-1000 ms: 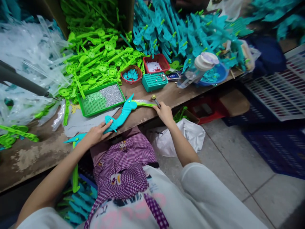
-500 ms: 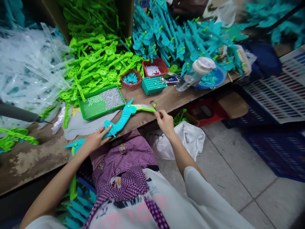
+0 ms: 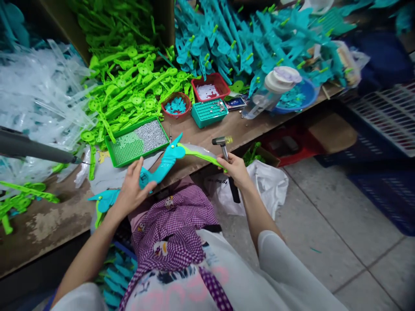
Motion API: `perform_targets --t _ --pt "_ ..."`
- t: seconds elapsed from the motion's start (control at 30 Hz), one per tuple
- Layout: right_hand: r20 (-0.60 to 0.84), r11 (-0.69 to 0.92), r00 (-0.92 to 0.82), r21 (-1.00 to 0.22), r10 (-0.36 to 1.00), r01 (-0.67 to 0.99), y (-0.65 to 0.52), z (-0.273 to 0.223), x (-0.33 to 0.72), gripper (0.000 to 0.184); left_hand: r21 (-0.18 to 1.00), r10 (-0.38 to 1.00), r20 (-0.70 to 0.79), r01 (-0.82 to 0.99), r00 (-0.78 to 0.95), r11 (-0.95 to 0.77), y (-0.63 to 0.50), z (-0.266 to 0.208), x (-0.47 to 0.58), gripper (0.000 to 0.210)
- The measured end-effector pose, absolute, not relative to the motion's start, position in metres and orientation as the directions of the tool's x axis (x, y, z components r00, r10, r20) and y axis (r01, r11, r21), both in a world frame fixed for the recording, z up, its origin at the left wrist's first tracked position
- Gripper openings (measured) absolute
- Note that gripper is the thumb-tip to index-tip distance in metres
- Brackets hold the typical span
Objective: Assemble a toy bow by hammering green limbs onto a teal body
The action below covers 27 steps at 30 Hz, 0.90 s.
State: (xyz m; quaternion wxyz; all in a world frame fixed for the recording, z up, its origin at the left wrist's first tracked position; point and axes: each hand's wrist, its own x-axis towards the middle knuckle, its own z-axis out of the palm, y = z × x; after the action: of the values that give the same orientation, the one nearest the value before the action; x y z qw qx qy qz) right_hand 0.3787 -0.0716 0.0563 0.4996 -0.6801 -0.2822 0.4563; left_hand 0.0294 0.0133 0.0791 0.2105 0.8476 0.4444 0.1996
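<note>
A turquoise plastic part (image 3: 165,165) with a long lime-green arm (image 3: 199,154) lies across the bench edge. My left hand (image 3: 134,190) grips its lower left end, thumb on the near side and fingers on the far side. My right hand (image 3: 236,169) is closed round a small hammer (image 3: 223,144), its metal head with a yellowish tip up and black handle hanging below. The green arm's free end meets my right fingertips; whether they also pinch it is unclear. Beside my left wrist is another turquoise and green piece (image 3: 106,198).
A green tray (image 3: 113,155) of small metal pieces stands beyond the part. Behind are a turquoise basket (image 3: 207,121), small red baskets (image 3: 223,78), a bottle (image 3: 259,101) and heaps of green (image 3: 129,82) and turquoise parts (image 3: 220,39). A grey tool (image 3: 35,147) juts in from the left.
The hammer, mostly hidden earlier, now shows upright in my right hand. My left hand has shifted from lying on the part to gripping it by thumb and fingers. The view has shifted slightly.
</note>
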Motion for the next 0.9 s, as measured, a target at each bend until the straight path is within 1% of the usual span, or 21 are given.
perform_targets --t 0.07,0.1,0.17,0.23,0.3,0.33,0.43,0.53,0.6,0.67,0.77,0.83,0.9 --pt "-0.326 -0.323 0.440 -0.943 0.837 -0.083 -0.074 0.060 0.374 0.052 0.709 0.898 0.101 0.602 0.428 -0.367 0.032 0.086 0.067 0.072" --pt "-0.308 -0.310 0.444 -0.948 0.841 -0.070 -0.077 0.062 0.373 0.051 0.774 0.913 0.016 0.573 0.408 -0.269 0.043 0.087 0.085 0.069" --pt "-0.271 -0.294 0.439 -0.956 0.856 -0.018 -0.083 0.065 0.374 0.048 0.868 0.856 -0.220 0.495 0.468 -0.048 0.065 0.084 0.115 0.058" --pt "-0.243 -0.283 0.429 -0.958 0.870 0.032 -0.088 0.069 0.381 0.045 0.893 0.733 -0.411 0.402 0.541 0.204 0.078 0.079 0.133 0.047" --pt "-0.227 -0.278 0.414 -0.958 0.881 0.066 -0.087 0.075 0.394 0.044 0.868 0.639 -0.496 0.307 0.588 0.391 0.080 0.075 0.143 0.040" --pt "-0.229 -0.283 0.405 -0.956 0.885 0.078 -0.085 0.078 0.403 0.045 0.855 0.620 -0.509 0.267 0.598 0.444 0.077 0.075 0.146 0.037" --pt "-0.282 -0.338 0.365 -0.936 0.887 0.099 -0.070 0.089 0.430 0.049 0.856 0.640 -0.492 0.193 0.590 0.480 0.065 0.080 0.151 0.030" --pt "-0.327 -0.374 0.304 -0.921 0.895 0.111 -0.052 0.098 0.447 0.053 0.891 0.693 -0.436 0.168 0.575 0.422 0.057 0.090 0.155 0.033" --pt "-0.318 -0.362 0.288 -0.926 0.903 0.111 -0.044 0.101 0.449 0.054 0.902 0.712 -0.416 0.160 0.565 0.401 0.057 0.094 0.156 0.037" --pt "-0.299 -0.346 0.307 -0.932 0.903 0.110 -0.042 0.102 0.446 0.053 0.887 0.696 -0.442 0.163 0.566 0.432 0.059 0.095 0.156 0.040" --pt "-0.307 -0.356 0.340 -0.930 0.889 0.092 -0.051 0.097 0.436 0.051 0.843 0.616 -0.507 0.199 0.603 0.500 0.063 0.092 0.152 0.041" --pt "-0.333 -0.368 0.343 -0.929 0.878 0.041 -0.061 0.093 0.430 0.051 0.836 0.586 -0.516 0.217 0.625 0.504 0.064 0.090 0.149 0.040" --pt "-0.356 -0.369 0.353 -0.929 0.865 -0.032 -0.073 0.087 0.425 0.051 0.840 0.585 -0.511 0.221 0.630 0.495 0.062 0.088 0.147 0.039"
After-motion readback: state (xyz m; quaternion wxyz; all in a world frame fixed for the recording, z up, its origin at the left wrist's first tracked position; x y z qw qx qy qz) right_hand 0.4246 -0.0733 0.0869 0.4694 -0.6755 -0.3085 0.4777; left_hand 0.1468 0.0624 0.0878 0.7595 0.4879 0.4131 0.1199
